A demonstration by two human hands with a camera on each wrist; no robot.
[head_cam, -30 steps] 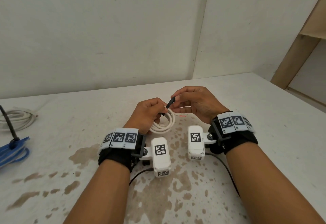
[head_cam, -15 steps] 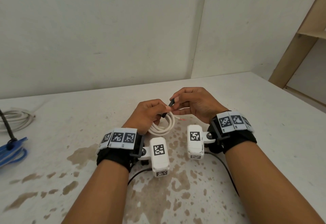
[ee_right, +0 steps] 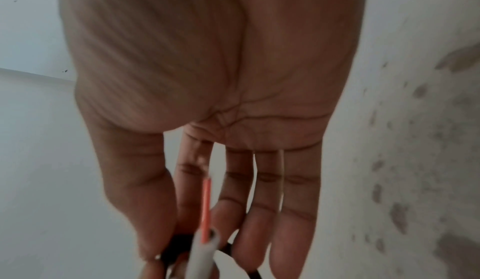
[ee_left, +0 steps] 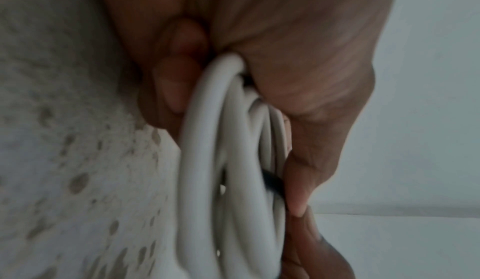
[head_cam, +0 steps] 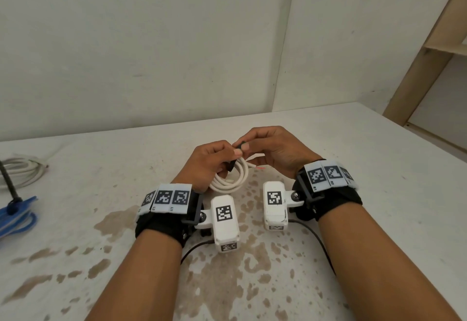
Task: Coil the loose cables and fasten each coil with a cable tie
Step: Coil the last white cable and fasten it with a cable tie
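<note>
Head cam: big stained white table [head_cam: 353, 194], w/ a grey cable bundle [head_cam: 22, 172] and blue coil [head_cam: 17, 217] far left. Mid-table, left hand [head_cam: 209, 161] is curled round the white cable coil [head_cam: 231, 181], held just above the top. Right hand [head_cam: 275, 151] pinches the black cable tie [head_cam: 240, 145] at the coil's top, orange wire end [ee_right: 206, 209] poking out btw its fingers.
</note>
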